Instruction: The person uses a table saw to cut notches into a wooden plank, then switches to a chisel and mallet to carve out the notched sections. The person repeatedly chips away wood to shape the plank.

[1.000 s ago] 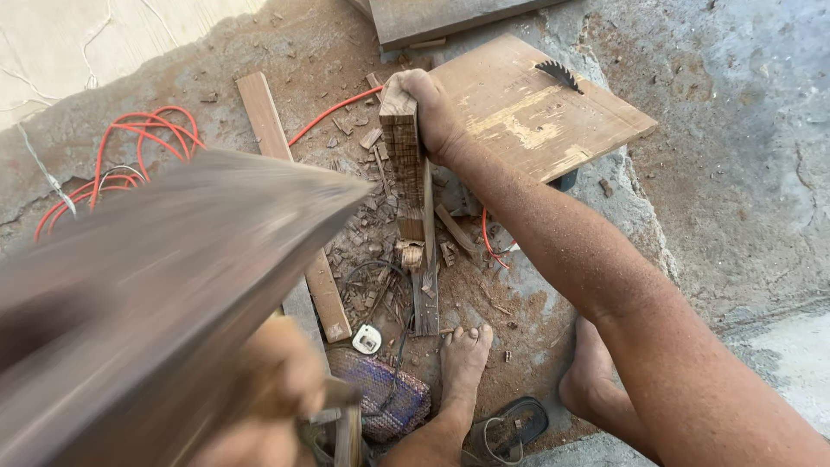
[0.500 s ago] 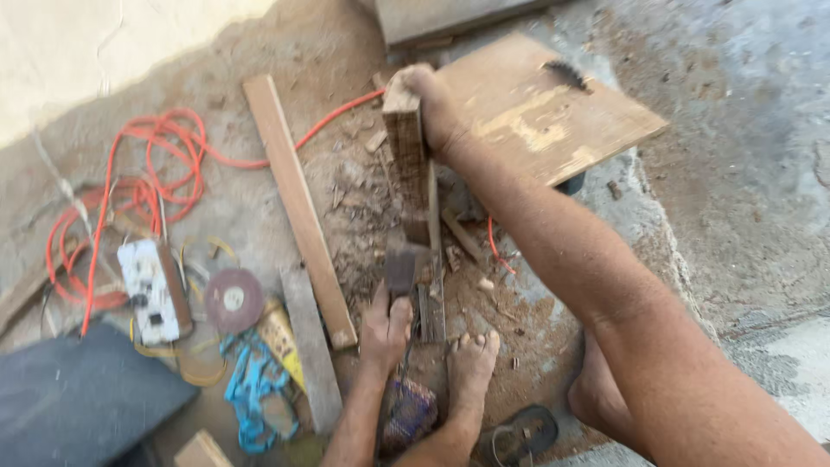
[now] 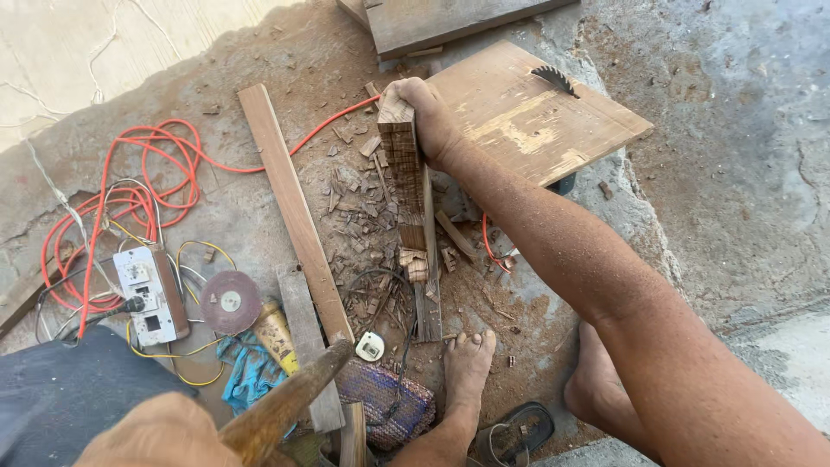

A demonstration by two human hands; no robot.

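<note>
Far left of the gripped wood, lying coiled on the dusty concrete: an orange extension cord, with a white socket block and a round reddish grinding disc just below it. Nearer, leaning diagonally between cord and grip, a long wooden slat. At the bottom edge, well below and left of the grip, rising blurred toward the camera: the left hand, wrapped around a brown wooden handle; tool head out of view, fingers too smeared to count, but clearly clenching. At the centre, standing upright on its end among wood chips: a notched block of wood, its foot resting on a thin strip beside a bare foot. Clamping over the block's top end, fingers pressed tight around it: the right hand, so the block is hanging directly beneath the palm. Just right of and behind the grip, lying flat: a plywood board with a saw blade poking through.
</note>
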